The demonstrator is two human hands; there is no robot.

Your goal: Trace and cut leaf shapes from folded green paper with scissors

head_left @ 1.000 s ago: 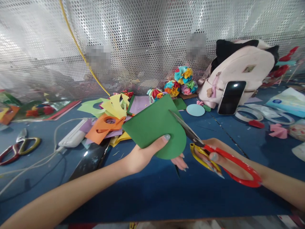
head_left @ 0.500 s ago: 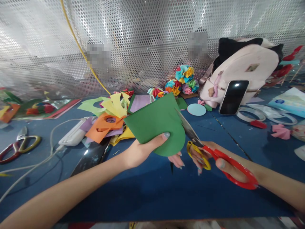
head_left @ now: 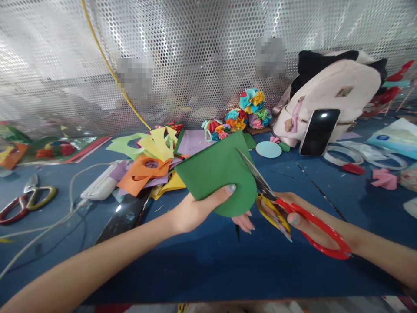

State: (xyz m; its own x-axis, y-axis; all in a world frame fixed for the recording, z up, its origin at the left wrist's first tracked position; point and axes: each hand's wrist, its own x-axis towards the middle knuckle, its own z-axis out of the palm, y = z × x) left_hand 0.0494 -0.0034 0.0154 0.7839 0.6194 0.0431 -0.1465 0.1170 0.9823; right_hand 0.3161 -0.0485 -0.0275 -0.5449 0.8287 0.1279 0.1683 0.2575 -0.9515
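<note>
My left hand (head_left: 198, 208) pinches a green paper sheet (head_left: 216, 174) with a rounded lower right edge, thumb on top and fingers underneath. My right hand (head_left: 293, 215) grips scissors (head_left: 286, 204) with one red and one yellow handle. Their blades meet the right edge of the green sheet, near its top, and look nearly closed. Both hands hover above a blue table (head_left: 228, 261).
Scraps of yellow, orange and light green paper (head_left: 146, 161) lie behind the sheet. Paper flower balls (head_left: 247, 113), a light blue disc (head_left: 268, 149), a pink backpack (head_left: 329, 95) with a phone (head_left: 318, 131) leaning on it, a second pair of scissors (head_left: 22, 202), and a white cable (head_left: 65, 204) surround them.
The scissor blades have closed further into the green sheet's right edge, and the sheet has shifted slightly right.
</note>
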